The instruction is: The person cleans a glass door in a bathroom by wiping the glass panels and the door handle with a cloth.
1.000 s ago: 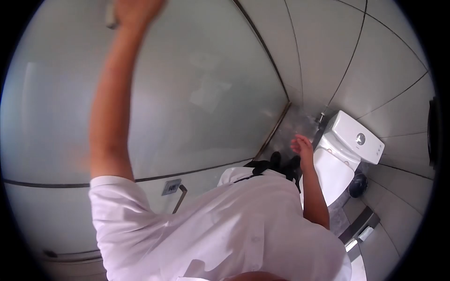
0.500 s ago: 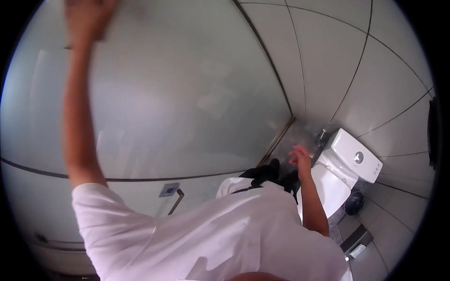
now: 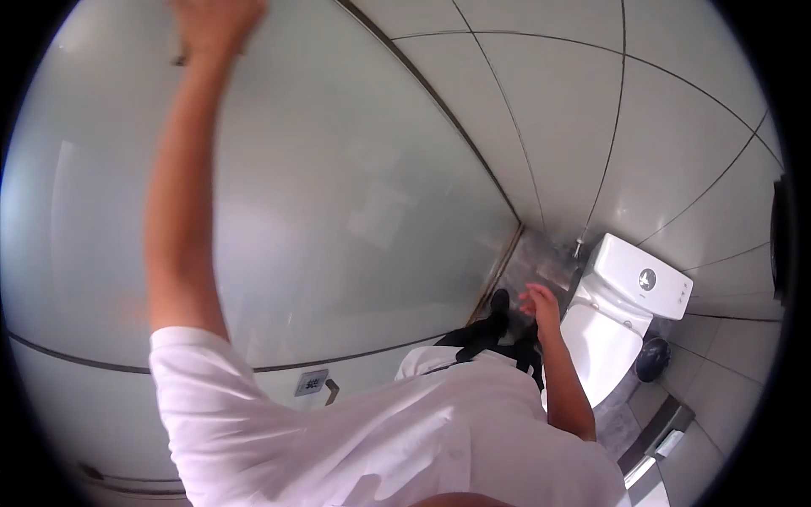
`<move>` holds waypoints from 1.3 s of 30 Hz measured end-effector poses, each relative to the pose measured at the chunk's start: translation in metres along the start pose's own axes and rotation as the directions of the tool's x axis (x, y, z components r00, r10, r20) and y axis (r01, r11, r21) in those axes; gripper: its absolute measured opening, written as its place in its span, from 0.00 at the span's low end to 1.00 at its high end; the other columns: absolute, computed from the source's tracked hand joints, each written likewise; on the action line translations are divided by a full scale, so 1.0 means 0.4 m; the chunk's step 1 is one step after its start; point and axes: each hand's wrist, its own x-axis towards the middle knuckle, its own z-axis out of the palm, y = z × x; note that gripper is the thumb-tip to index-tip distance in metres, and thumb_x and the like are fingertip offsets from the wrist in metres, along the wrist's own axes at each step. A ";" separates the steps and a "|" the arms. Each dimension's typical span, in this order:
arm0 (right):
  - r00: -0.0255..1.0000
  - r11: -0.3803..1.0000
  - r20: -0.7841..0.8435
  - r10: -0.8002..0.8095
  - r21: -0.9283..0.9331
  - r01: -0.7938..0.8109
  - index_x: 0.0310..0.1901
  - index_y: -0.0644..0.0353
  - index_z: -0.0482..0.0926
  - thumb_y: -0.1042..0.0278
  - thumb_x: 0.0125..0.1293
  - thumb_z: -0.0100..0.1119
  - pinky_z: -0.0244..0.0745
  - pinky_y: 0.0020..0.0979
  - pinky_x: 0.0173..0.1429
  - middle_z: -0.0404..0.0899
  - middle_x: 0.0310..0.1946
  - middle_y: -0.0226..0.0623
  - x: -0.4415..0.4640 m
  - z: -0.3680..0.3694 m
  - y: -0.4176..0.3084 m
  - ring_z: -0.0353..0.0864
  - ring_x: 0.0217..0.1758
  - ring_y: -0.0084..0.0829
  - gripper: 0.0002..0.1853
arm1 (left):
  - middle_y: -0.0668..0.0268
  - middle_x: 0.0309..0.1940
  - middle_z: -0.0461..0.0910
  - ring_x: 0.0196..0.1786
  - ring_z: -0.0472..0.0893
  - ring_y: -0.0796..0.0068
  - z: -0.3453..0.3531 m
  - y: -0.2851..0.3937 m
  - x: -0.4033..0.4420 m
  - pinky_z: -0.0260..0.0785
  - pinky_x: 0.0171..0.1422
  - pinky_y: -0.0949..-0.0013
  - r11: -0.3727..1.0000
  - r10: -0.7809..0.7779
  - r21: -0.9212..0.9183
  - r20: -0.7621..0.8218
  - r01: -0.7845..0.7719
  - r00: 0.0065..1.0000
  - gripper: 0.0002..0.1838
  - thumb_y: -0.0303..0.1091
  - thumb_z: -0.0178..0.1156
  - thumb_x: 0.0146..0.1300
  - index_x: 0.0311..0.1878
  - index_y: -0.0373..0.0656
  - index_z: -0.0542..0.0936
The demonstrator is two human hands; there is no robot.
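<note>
At the top left, my left hand [image 3: 218, 24] is raised against a large frosted glass panel [image 3: 329, 194]. Its fingers wrap round something mostly hidden, with small dark ends showing on either side of the hand. Low beside my body hangs my right hand [image 3: 539, 302], its fingers apart and loosely bent, holding nothing. The right hand is nearest to a white toilet [image 3: 596, 351] but does not appear to touch it.
A handle [image 3: 332, 391] and a small sign [image 3: 312, 383] are on the lower panel. Beside the toilet sits a dark round object [image 3: 653, 360]. Tiled walls [image 3: 557, 101] stand to the right, and a dark fixture [image 3: 779, 241] is at the far right edge.
My left hand swept left across the glass, then came back partway to the right. My right hand stays low, its fingers still apart. The camera view has shifted a little.
</note>
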 end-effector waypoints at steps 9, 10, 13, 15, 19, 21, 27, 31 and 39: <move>0.993 0.998 -0.110 -0.034 0.049 0.039 0.51 0.57 0.77 0.63 0.70 0.52 0.72 0.24 0.35 0.82 0.35 0.32 -0.034 -0.037 0.030 0.78 0.28 0.23 0.13 | 0.63 0.66 0.68 0.70 0.64 0.54 0.253 0.309 -0.330 0.43 0.77 0.41 0.718 0.564 -0.369 -0.188 -0.590 0.804 0.29 0.47 0.56 0.61 0.67 0.58 0.69; 0.994 0.998 -0.109 -0.017 0.058 0.023 0.51 0.57 0.77 0.63 0.70 0.51 0.72 0.24 0.35 0.82 0.35 0.33 -0.034 -0.037 0.037 0.78 0.27 0.23 0.13 | 0.62 0.64 0.70 0.70 0.63 0.54 0.251 0.277 -0.297 0.44 0.77 0.44 0.704 0.554 -0.393 -0.217 -0.591 0.804 0.28 0.45 0.56 0.59 0.65 0.57 0.71; 0.998 0.999 -0.062 -0.013 0.043 0.015 0.51 0.57 0.77 0.63 0.70 0.51 0.71 0.24 0.34 0.82 0.35 0.33 -0.024 -0.015 0.051 0.78 0.27 0.23 0.13 | 0.63 0.63 0.71 0.70 0.64 0.55 0.197 0.088 -0.137 0.46 0.77 0.45 0.787 0.469 -0.333 -0.222 -0.519 0.855 0.29 0.46 0.58 0.60 0.67 0.58 0.69; 0.999 0.999 -0.036 -0.023 0.031 0.025 0.51 0.57 0.77 0.63 0.70 0.51 0.71 0.24 0.34 0.82 0.34 0.33 -0.008 0.012 0.051 0.78 0.27 0.23 0.13 | 0.59 0.66 0.68 0.71 0.62 0.51 0.058 -0.059 -0.039 0.47 0.77 0.45 0.849 0.333 -0.382 -0.151 -0.365 0.931 0.25 0.42 0.52 0.66 0.66 0.51 0.69; 0.999 1.000 0.034 -0.015 -0.007 0.015 0.51 0.57 0.77 0.63 0.70 0.51 0.71 0.24 0.34 0.82 0.34 0.33 0.021 0.053 0.044 0.78 0.27 0.24 0.13 | 0.56 0.67 0.68 0.70 0.65 0.56 -0.262 -0.337 0.036 0.51 0.76 0.50 0.818 -0.098 -0.550 0.153 0.167 0.983 0.22 0.40 0.46 0.72 0.65 0.45 0.70; 0.997 1.000 0.073 -0.022 -0.018 0.023 0.51 0.56 0.77 0.63 0.69 0.51 0.72 0.24 0.33 0.82 0.34 0.33 0.036 0.063 0.041 0.79 0.27 0.24 0.13 | 0.50 0.56 0.73 0.58 0.73 0.54 -0.044 -0.745 0.165 0.66 0.61 0.48 0.941 0.272 0.296 -0.376 -0.163 0.886 0.29 0.51 0.40 0.74 0.63 0.35 0.68; 1.000 1.000 0.030 0.009 0.012 -0.009 0.50 0.55 0.78 0.63 0.69 0.51 0.72 0.25 0.34 0.82 0.34 0.34 0.084 0.066 0.065 0.78 0.26 0.26 0.13 | 0.50 0.51 0.75 0.51 0.76 0.55 -0.070 -0.930 0.130 0.68 0.57 0.46 0.883 0.061 0.408 -0.591 0.232 0.805 0.27 0.49 0.43 0.73 0.56 0.32 0.74; 0.999 0.999 0.054 -0.002 0.032 0.000 0.50 0.55 0.78 0.64 0.68 0.52 0.75 0.27 0.36 0.82 0.35 0.35 0.109 0.078 0.058 0.79 0.29 0.25 0.12 | 0.51 0.62 0.68 0.62 0.69 0.53 -0.043 -0.691 0.130 0.58 0.67 0.38 0.949 -0.154 0.192 -0.402 0.248 0.902 0.34 0.59 0.42 0.72 0.68 0.40 0.65; 0.999 0.988 0.007 -0.053 0.143 0.052 0.47 0.58 0.78 0.62 0.70 0.53 0.71 0.23 0.33 0.81 0.33 0.32 0.117 0.129 0.003 0.76 0.28 0.22 0.11 | 0.56 0.71 0.62 0.75 0.57 0.53 0.072 0.139 -0.176 0.42 0.79 0.49 0.918 0.350 -0.232 0.093 -0.322 0.932 0.27 0.44 0.42 0.73 0.71 0.46 0.62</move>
